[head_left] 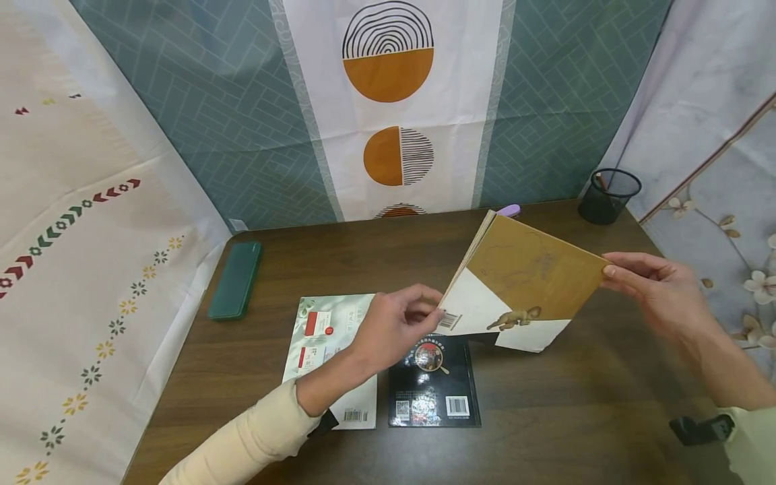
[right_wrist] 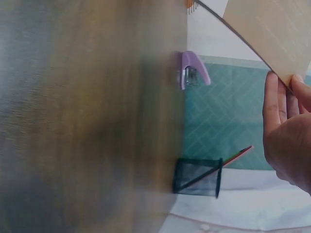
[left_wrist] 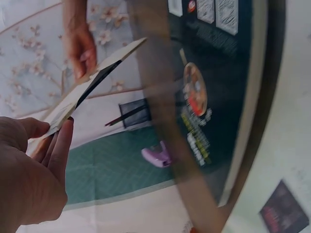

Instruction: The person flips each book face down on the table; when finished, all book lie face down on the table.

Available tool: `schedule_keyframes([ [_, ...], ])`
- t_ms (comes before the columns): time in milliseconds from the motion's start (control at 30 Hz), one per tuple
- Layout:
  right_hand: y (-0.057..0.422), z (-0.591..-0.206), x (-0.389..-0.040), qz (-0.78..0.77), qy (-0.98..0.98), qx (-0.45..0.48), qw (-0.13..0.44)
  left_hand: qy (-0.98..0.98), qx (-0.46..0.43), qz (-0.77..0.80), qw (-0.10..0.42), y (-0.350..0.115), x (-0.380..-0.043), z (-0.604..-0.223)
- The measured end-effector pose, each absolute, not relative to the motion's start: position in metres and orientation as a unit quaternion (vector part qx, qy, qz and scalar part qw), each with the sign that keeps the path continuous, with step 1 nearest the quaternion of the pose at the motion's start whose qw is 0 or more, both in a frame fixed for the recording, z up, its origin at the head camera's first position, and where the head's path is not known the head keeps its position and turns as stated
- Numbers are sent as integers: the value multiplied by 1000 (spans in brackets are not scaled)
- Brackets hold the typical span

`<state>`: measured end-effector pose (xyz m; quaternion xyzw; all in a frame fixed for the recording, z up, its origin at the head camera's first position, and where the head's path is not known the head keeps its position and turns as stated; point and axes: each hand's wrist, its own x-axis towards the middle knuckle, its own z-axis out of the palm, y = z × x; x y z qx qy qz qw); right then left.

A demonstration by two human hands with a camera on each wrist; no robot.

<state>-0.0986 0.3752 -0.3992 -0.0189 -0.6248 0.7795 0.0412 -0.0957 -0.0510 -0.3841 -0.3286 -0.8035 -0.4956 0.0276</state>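
Note:
Both hands hold up a tan-and-white book [head_left: 527, 273] above the table, tilted, with its barcode corner toward the left hand. My left hand [head_left: 394, 327] pinches that lower left corner between thumb and fingers. At the opposite upper right corner, my right hand [head_left: 663, 293] grips the book the same way, its thumb on the cover in the right wrist view. Beneath the left forearm lies a pale green book [head_left: 360, 394], partly hidden. A glossy black book [head_left: 433, 387] lies flat beside it, its top edge covered by the held book.
A dark green case [head_left: 235, 279] lies at the table's left edge. Along the back are a black mesh pen cup [head_left: 603, 202] holding a pencil [right_wrist: 238, 156] and a purple stapler-like tool [right_wrist: 194, 68]. Cloth hangings enclose the wooden table [head_left: 545, 424] at the back and sides.

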Motion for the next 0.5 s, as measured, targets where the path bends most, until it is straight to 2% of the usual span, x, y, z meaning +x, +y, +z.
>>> schedule_keyframes([
  [233, 374, -387, -110, 733, -679, -37, 37, -808, -283, -513, -55, -50, -88, -402],
  [500, 368, -375, -124, 552, -829, -91, 11, -812, -259, -515, -97, -41, -77, -427],
])
